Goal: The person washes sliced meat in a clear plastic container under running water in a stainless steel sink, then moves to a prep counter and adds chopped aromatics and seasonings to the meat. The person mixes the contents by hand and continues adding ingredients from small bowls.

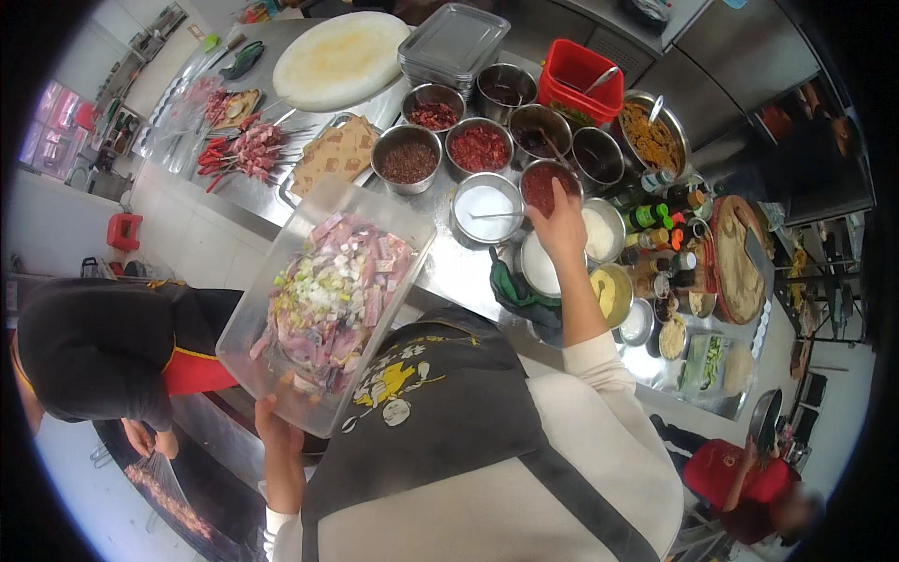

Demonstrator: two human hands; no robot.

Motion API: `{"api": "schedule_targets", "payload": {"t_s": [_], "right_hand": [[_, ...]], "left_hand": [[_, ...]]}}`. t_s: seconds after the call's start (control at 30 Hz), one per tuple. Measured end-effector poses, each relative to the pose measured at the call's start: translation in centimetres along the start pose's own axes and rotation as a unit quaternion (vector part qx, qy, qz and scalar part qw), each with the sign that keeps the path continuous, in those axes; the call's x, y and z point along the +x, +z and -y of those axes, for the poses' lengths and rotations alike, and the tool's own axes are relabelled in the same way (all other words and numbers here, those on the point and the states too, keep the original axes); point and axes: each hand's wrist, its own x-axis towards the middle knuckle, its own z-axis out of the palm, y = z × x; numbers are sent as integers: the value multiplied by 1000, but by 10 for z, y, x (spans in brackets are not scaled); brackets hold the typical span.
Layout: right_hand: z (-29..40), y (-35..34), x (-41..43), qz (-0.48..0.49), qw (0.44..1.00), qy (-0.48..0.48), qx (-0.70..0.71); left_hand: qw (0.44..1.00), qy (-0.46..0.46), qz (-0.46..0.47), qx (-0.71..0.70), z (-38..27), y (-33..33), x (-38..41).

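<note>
My left hand (279,421) grips the lower end of a clear plastic tub (242,323), which is tilted against the front of my apron. Cut raw meat or fish pieces (365,281) lie in the tub, topped with chopped scallion and white granules (312,295). My right hand (562,223) reaches to a steel bowl of dark red ground spice (542,186), its fingertips at or inside the rim; whether they hold anything is hidden. Beside it stands a steel bowl of white powder (484,204) with a spoon in it. A green and black cloth (509,284) lies at the table's edge.
Several steel bowls, a red plastic bin (579,77), seasoning bottles (650,214) and a round chopping block (737,260) crowd the steel table. Skewered meat (256,147) and a white round board (340,60) lie farther left. A co-worker (105,351) bends close by on the left; another person (737,471) is at lower right.
</note>
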Motion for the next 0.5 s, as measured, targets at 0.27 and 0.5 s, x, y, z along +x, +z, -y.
{"api": "schedule_targets", "payload": {"t_s": [0.27,0.5], "right_hand": [[26,107,131,200,959,-186,-75],[46,150,172,359,896,-139,-219]], "left_hand": [[998,30,-27,-57,21,6,-21],[992,77,-58,-77,33,37,-43]]}}
